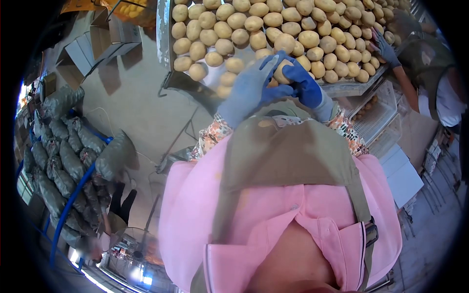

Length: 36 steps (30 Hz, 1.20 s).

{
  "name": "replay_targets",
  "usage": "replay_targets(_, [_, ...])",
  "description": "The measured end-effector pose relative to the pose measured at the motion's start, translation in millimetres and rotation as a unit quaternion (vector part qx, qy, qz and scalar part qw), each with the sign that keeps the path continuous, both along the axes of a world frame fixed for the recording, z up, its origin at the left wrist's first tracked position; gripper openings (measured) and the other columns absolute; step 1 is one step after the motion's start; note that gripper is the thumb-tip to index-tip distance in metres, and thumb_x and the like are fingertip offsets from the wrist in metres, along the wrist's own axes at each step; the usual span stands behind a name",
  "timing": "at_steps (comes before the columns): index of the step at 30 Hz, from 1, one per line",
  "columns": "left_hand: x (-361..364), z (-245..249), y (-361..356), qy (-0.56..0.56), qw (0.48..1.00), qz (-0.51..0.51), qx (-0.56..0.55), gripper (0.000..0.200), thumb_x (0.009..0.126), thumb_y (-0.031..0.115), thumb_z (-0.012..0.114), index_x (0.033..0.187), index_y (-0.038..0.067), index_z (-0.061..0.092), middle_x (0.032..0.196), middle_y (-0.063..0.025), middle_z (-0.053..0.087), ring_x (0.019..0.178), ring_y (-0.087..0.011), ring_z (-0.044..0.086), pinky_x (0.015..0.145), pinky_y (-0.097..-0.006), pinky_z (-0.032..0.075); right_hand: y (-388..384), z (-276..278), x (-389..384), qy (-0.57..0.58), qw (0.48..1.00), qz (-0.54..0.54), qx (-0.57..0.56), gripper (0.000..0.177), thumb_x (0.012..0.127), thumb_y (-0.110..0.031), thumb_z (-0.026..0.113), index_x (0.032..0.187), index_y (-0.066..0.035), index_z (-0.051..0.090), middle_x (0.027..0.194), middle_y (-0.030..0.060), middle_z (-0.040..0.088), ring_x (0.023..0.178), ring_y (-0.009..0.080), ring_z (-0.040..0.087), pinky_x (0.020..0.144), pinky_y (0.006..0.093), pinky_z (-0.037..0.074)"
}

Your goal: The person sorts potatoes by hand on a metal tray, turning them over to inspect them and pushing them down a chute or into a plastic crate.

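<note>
1. At the near edge of the table (342,89), one potato (282,73) is held just above the heaped potatoes (254,22).
2. The left grip (250,90) is curled part-way round it, and the right grip (304,84) is closed on its other side.
3. Checking or turning of the potato is judged to be in hand.
4. A steady two-sided hold is called for next, clear of the co-worker's gloved hand (385,49).

Matt, dusty tan skin on potato (282,72); dull blue coated gloves on left hand (249,93) and right hand (305,85); bare grey metal sorting table (163,46) rim; soft olive cloth apron (288,156); coarse mesh sacks (63,166); plain cardboard boxes (97,44).
</note>
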<state>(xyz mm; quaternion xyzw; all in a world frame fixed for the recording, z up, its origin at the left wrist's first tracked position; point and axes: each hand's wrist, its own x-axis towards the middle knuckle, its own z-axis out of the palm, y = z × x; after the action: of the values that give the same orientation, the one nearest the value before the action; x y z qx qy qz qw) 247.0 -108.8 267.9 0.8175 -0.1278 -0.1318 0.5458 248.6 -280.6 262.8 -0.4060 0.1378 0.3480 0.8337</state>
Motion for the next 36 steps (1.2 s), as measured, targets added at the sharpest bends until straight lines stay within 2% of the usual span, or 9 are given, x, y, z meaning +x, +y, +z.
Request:
replay_targets(11, [-13.8,7.7,3.1,0.024,0.998,-0.006,0.06,0.077,0.068,0.039,0.081,0.132,0.007,0.052,0.116,-0.014,0.058,0.094,-0.0292,0.061,0.079,-0.0376,0.051,-19.3,-14.4,-13.9,-0.004,0.998,0.045,0.032,0.058,0.088,-0.02,0.05,0.141,-0.001,0.035,0.129,0.0136,0.051,0.11,0.0212,0.057,0.092,0.0289,0.048])
replay_targets(13, [-14.8,10.8,4.3,0.015,0.997,-0.009,0.072,0.073,0.068,0.038,0.081,0.13,0.009,0.055,0.118,-0.0132,0.057,0.097,-0.0282,0.061,0.08,-0.0366,0.051,-25.8,-5.8,-22.0,-0.238,0.942,0.141,-0.191,0.057,0.092,-0.02,0.049,0.143,-0.001,0.033,0.131,0.0127,0.05,0.112,0.0209,0.056,0.092,0.028,0.048])
replay_targets(17, [-16.7,19.6,10.8,0.11,0.994,-0.015,0.023,0.073,0.076,0.038,0.076,0.138,0.013,0.048,0.133,-0.0176,0.047,0.1,-0.0272,0.061,0.087,-0.0364,0.051,-25.6,1.5,-18.5,-0.283,0.918,0.167,-0.224,0.053,0.096,-0.022,0.048,0.143,-0.002,0.033,0.131,0.0111,0.051,0.114,0.0192,0.055,0.092,0.0281,0.048])
replay_targets(19, [-15.3,15.8,10.0,0.119,0.989,-0.046,0.071,0.072,0.076,0.037,0.076,0.138,0.014,0.048,0.135,-0.0162,0.046,0.103,-0.0264,0.061,0.088,-0.0356,0.05,-10.2,19.1,-15.1,0.031,0.994,0.072,0.07,0.054,0.096,-0.024,0.05,0.142,-0.003,0.033,0.129,0.0096,0.052,0.112,0.0182,0.057,0.092,0.0282,0.049])
replay_targets(29, [-21.1,20.0,13.0,0.063,0.995,-0.046,0.055,0.071,0.073,0.038,0.077,0.134,0.01,0.051,0.126,-0.0176,0.053,0.104,-0.0275,0.061,0.086,-0.0357,0.05,-16.3,13.6,-23.8,0.017,0.997,0.077,-0.027,0.057,0.092,-0.027,0.052,0.141,-0.003,0.034,0.126,0.0109,0.054,0.107,0.0146,0.059,0.088,0.0261,0.052])
replay_targets(32, [-23.2,21.8,15.5,-0.017,0.995,-0.069,0.067,0.07,0.074,0.038,0.076,0.134,0.011,0.052,0.124,-0.0165,0.055,0.099,-0.026,0.061,0.084,-0.0351,0.05,-27.6,-14.9,-30.2,0.045,0.994,0.06,0.077,0.053,0.092,-0.019,0.058,0.138,-0.001,0.039,0.13,0.0124,0.052,0.112,0.0166,0.056,0.093,0.0282,0.049])
replay_targets(33, [-23.6,19.7,16.2,0.024,0.998,-0.046,0.041,0.07,0.075,0.037,0.076,0.134,0.011,0.052,0.123,-0.016,0.055,0.097,-0.025,0.061,0.083,-0.0345,0.05,-29.0,-22.3,-33.0,-0.204,0.976,0.069,-0.029,0.051,0.091,-0.014,0.061,0.136,0.0,0.042,0.133,0.0138,0.05,0.115,0.0178,0.054,0.095,0.0294,0.047])
replay_targets(34, [-23.4,16.8,16.9,0.065,0.998,-0.022,0.015,0.07,0.075,0.037,0.076,0.134,0.011,0.051,0.122,-0.0155,0.056,0.095,-0.0241,0.061,0.082,-0.0339,0.05,-32.0,-28.7,-35.0,-0.438,0.886,0.074,-0.133,0.048,0.09,-0.009,0.064,0.133,0.001,0.045,0.137,0.0151,0.048,0.118,0.0191,0.051,0.097,0.0306,0.044])
replay_targets(36, [-25.2,6.5,17.2,0.056,0.998,-0.014,0.017,0.069,0.075,0.035,0.077,0.134,0.011,0.051,0.122,-0.0157,0.056,0.095,-0.024,0.061,0.082,-0.0337,0.051,-31.6,-26.0,-36.1,-0.355,0.926,0.08,-0.104,0.047,0.088,-0.006,0.066,0.13,0.001,0.047,0.14,0.0161,0.046,0.12,0.0195,0.049,0.098,0.0313,0.043])
